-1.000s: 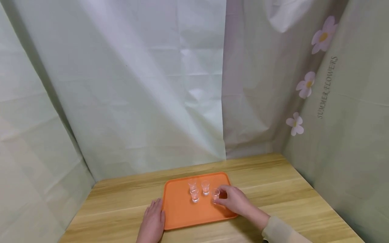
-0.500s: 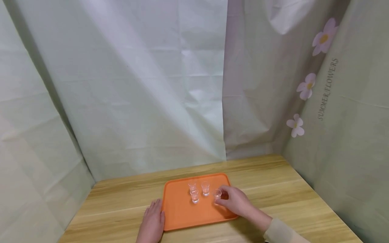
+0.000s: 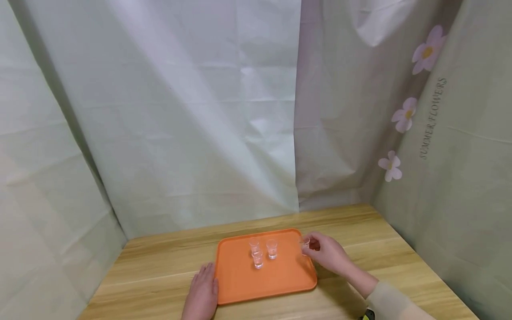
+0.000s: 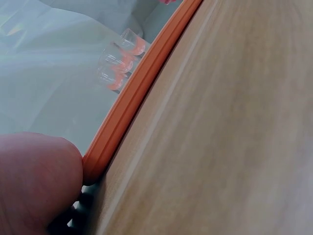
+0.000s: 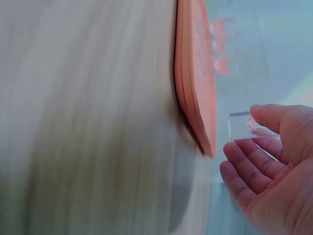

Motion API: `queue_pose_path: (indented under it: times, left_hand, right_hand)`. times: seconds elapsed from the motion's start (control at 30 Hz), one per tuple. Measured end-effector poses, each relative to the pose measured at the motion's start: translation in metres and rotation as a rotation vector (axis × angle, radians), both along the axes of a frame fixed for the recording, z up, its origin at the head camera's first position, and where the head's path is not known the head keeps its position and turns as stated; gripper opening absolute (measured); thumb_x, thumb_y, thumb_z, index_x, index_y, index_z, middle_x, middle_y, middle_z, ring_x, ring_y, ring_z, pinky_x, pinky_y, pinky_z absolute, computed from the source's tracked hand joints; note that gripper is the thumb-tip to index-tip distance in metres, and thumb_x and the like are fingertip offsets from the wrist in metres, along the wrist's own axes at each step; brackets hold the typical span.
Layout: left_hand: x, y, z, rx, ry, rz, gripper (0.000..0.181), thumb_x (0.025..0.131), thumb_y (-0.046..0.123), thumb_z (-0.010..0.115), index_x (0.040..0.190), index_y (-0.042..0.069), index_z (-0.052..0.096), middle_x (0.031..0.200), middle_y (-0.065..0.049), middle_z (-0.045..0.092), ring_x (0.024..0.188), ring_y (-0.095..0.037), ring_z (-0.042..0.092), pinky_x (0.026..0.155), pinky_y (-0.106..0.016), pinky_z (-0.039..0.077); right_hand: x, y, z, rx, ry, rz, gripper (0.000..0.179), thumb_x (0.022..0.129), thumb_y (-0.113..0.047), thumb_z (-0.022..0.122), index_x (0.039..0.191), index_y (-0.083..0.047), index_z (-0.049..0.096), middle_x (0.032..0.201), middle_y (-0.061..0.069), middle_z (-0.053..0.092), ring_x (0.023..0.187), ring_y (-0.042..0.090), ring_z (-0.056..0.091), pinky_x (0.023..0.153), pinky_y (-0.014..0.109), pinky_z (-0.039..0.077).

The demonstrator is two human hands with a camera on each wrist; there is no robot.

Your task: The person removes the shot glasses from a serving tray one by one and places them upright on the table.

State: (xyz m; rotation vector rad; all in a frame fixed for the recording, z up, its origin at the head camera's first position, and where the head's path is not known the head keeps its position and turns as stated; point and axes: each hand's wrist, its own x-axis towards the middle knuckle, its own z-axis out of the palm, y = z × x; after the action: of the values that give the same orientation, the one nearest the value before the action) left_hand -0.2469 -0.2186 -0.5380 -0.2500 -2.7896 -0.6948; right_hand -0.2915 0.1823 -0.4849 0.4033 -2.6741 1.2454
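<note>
My right hand (image 3: 331, 255) pinches a small clear shot glass (image 3: 305, 245) between thumb and fingers, over the right edge of an orange tray (image 3: 266, 282). In the right wrist view this shot glass (image 5: 238, 126) is tilted sideways in the picture and apart from the tray's surface. Three similar shot glasses stand upright on the tray: a front one (image 3: 258, 261), a right one (image 3: 272, 250) and a back one (image 3: 254, 244). My left hand (image 3: 201, 293) lies with fairly straight fingers against the tray's left edge; its thumb (image 4: 39, 176) touches the rim in the left wrist view.
The wooden table (image 3: 160, 271) extends around the tray on all sides. Pale curtains (image 3: 192, 133) hang behind and at both sides, with printed flowers (image 3: 390, 166) on the right one.
My right hand has lifted the shot glass from the tray and carried it to the right and away from me. The left hand and the other shot glasses stay where they were.
</note>
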Motion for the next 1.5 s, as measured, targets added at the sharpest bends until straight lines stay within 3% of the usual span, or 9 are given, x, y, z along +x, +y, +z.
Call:
queue_pose_path:
  times: [0.23, 0.47, 0.63, 0.77, 1.13, 1.37, 1.5]
  left_hand:
    - [0.000, 0.001, -0.001, -0.018, 0.026, 0.000, 0.047, 0.108, 0.003, 0.060, 0.149, -0.018, 0.055, 0.153, -0.036, 0.057, 0.147, -0.058, 0.047, 0.123, -0.072, 0.035]
    - [0.000, 0.001, -0.005, -0.008, 0.077, 0.000, 0.046, 0.106, 0.002, 0.062, 0.146, -0.018, 0.057, 0.150, -0.037, 0.059, 0.142, -0.060, 0.051, 0.120, -0.074, 0.037]
    - [0.001, 0.002, 0.001, -0.012, 0.034, -0.004, 0.047, 0.107, 0.003, 0.062, 0.149, -0.017, 0.055, 0.153, -0.036, 0.057, 0.147, -0.058, 0.048, 0.123, -0.073, 0.034]
    - [0.002, 0.003, 0.002, -0.018, 0.039, -0.008, 0.047, 0.107, 0.003, 0.062, 0.149, -0.017, 0.055, 0.153, -0.036, 0.057, 0.147, -0.058, 0.048, 0.123, -0.073, 0.035]
    - [-0.006, -0.002, -0.022, 0.028, 0.194, -0.014, 0.044, 0.104, 0.003, 0.063, 0.145, -0.016, 0.059, 0.147, -0.035, 0.062, 0.139, -0.060, 0.054, 0.115, -0.076, 0.040]
    - [-0.003, -0.001, -0.016, 0.036, 0.156, -0.010, 0.045, 0.105, 0.002, 0.061, 0.145, -0.017, 0.058, 0.147, -0.036, 0.061, 0.140, -0.060, 0.052, 0.115, -0.076, 0.039]
    - [0.000, 0.001, -0.003, 0.012, 0.065, 0.000, 0.047, 0.107, 0.003, 0.061, 0.149, -0.018, 0.055, 0.152, -0.037, 0.057, 0.146, -0.059, 0.048, 0.121, -0.074, 0.035]
  right_hand:
    - [-0.017, 0.023, 0.003, -0.012, -0.032, -0.046, 0.018, 0.102, -0.016, 0.081, 0.114, -0.005, 0.074, 0.098, -0.003, 0.075, 0.093, 0.014, 0.072, 0.082, 0.034, 0.061]
    - [-0.034, 0.040, -0.001, -0.005, -0.056, -0.109, 0.020, 0.100, -0.017, 0.082, 0.113, -0.005, 0.074, 0.103, 0.001, 0.077, 0.098, 0.020, 0.074, 0.085, 0.040, 0.063]
    - [-0.044, 0.048, -0.003, -0.006, -0.056, -0.120, 0.018, 0.100, -0.015, 0.082, 0.111, -0.003, 0.073, 0.103, 0.005, 0.078, 0.098, 0.025, 0.075, 0.083, 0.042, 0.063]
    - [-0.049, 0.049, -0.003, 0.003, -0.069, -0.130, 0.020, 0.100, -0.017, 0.082, 0.112, -0.003, 0.074, 0.104, 0.006, 0.077, 0.098, 0.026, 0.074, 0.081, 0.041, 0.062]
    - [-0.053, 0.049, -0.010, 0.031, -0.048, -0.147, 0.021, 0.099, -0.017, 0.084, 0.110, -0.002, 0.073, 0.105, 0.009, 0.076, 0.101, 0.028, 0.073, 0.087, 0.048, 0.062]
    - [-0.053, 0.051, -0.014, 0.034, -0.056, -0.146, 0.023, 0.099, -0.016, 0.084, 0.113, -0.001, 0.074, 0.108, 0.011, 0.077, 0.104, 0.031, 0.073, 0.086, 0.048, 0.062]
    - [-0.054, 0.054, -0.016, 0.040, -0.055, -0.147, 0.024, 0.099, -0.018, 0.084, 0.114, -0.001, 0.074, 0.108, 0.011, 0.077, 0.104, 0.031, 0.073, 0.084, 0.047, 0.062]
